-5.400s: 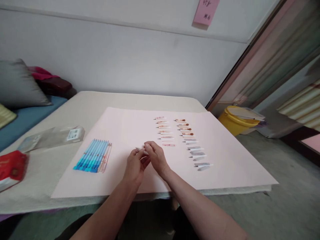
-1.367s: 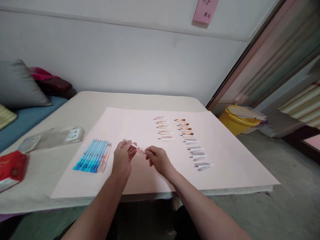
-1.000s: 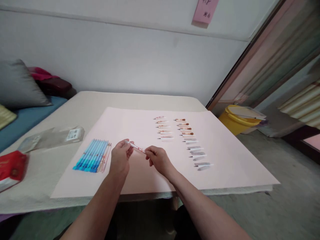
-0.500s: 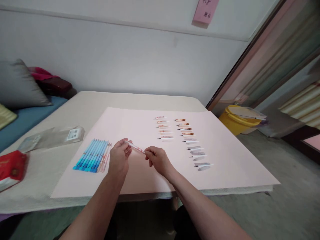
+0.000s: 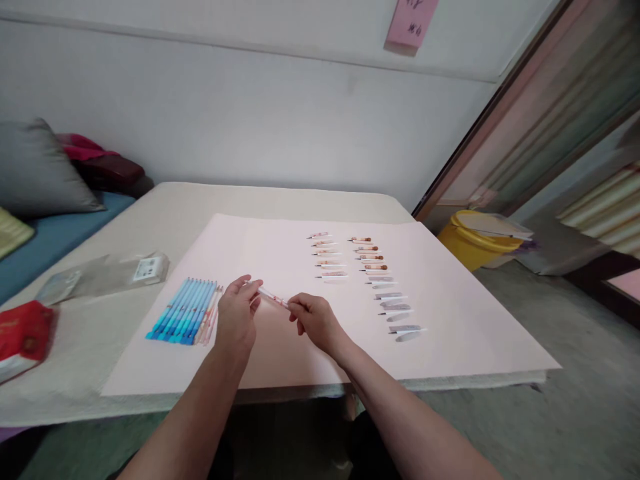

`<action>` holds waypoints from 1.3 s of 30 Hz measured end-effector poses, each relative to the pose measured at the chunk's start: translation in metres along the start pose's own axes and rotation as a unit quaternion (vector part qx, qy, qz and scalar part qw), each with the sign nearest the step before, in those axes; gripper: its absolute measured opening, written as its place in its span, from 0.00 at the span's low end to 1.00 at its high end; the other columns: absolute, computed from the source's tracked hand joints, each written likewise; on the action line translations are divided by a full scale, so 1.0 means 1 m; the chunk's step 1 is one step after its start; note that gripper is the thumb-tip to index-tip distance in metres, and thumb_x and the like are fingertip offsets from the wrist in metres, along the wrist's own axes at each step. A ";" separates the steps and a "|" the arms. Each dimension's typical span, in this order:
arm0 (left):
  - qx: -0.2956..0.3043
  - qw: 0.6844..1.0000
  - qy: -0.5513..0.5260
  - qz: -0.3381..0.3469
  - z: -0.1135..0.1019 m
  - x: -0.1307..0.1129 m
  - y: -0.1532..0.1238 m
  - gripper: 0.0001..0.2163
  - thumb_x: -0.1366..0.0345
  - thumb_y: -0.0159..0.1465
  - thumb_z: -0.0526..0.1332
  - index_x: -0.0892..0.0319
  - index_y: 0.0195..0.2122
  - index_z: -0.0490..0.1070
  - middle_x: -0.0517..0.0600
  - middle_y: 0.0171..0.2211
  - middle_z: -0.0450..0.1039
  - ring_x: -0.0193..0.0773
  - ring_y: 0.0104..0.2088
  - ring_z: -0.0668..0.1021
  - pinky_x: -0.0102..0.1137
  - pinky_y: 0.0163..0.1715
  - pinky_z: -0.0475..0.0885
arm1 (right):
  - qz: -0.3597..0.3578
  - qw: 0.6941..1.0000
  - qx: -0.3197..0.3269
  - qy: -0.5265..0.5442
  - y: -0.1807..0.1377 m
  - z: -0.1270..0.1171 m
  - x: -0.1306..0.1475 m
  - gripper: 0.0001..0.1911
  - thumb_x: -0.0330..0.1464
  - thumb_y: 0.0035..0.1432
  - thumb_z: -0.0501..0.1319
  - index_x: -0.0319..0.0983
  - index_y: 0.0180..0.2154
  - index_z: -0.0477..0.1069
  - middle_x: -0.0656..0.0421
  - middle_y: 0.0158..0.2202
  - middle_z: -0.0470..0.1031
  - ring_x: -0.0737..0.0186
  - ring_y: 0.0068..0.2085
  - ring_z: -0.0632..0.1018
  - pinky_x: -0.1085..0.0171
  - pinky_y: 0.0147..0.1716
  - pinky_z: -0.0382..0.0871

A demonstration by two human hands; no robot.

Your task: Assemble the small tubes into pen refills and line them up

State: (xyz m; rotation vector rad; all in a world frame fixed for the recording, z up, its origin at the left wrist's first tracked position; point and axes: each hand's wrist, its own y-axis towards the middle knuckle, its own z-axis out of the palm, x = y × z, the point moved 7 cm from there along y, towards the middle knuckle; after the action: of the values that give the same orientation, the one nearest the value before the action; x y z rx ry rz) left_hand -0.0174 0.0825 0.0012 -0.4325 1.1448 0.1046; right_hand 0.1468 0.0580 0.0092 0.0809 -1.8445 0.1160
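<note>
A slim white pen with pinkish markings (image 5: 273, 297) spans the gap between my two hands, just above the pink sheet (image 5: 280, 360). My left hand (image 5: 238, 307) is closed on its left end, and my right hand (image 5: 313, 313) pinches its right end. Left of my left hand lies a row of several blue pens (image 5: 183, 310), with a few pale pink pens (image 5: 209, 317) beside them. To the right, pen parts with dark tips lie in two columns: a nearer-left column (image 5: 327, 253) and a right column of brown-ended (image 5: 373, 258) and grey-white pieces (image 5: 395, 307).
At the left of the cloth-covered table (image 5: 185, 197) lie a clear plastic packet (image 5: 120, 277) and a red package (image 5: 25, 333). A grey cushion (image 5: 40, 170) sits farther left. A yellow bucket (image 5: 465, 243) stands on the floor beyond the right edge.
My left hand's fingers have shifted slightly at the pen's left end. The right hand stays almost in place, still holding the pen; the laid-out pieces are unchanged.
</note>
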 end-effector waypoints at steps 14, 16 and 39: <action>0.020 0.995 -0.097 0.001 0.005 0.002 0.002 0.15 0.78 0.51 0.62 0.61 0.39 0.66 0.55 0.34 0.73 0.40 0.40 0.77 0.33 0.38 0.73 | -0.011 1.000 -0.001 -0.008 0.000 0.001 -0.002 0.11 0.32 0.57 0.53 0.39 0.25 0.69 0.64 0.20 0.69 0.73 0.17 0.68 0.71 0.19 0.60; 0.020 0.995 -0.093 0.002 0.005 0.002 0.002 0.15 0.77 0.51 0.63 0.61 0.39 0.66 0.55 0.34 0.73 0.39 0.40 0.77 0.32 0.38 0.73 | -0.011 1.000 -0.001 -0.006 0.000 0.002 -0.003 0.11 0.32 0.57 0.53 0.39 0.25 0.69 0.64 0.21 0.69 0.73 0.17 0.68 0.72 0.19 0.60; 0.027 0.995 -0.094 -0.019 0.006 0.001 0.000 0.16 0.80 0.50 0.59 0.62 0.40 0.64 0.56 0.36 0.72 0.40 0.38 0.77 0.33 0.35 0.73 | -0.010 1.000 0.005 0.010 0.001 0.003 -0.002 0.11 0.31 0.57 0.53 0.38 0.25 0.69 0.65 0.20 0.68 0.74 0.16 0.67 0.72 0.18 0.60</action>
State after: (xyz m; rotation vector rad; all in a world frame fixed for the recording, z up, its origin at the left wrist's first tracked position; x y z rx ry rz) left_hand -0.0119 0.0848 0.0021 -0.3884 0.9528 0.0801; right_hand 0.1444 0.0585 0.0061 0.1049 -1.8233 0.1109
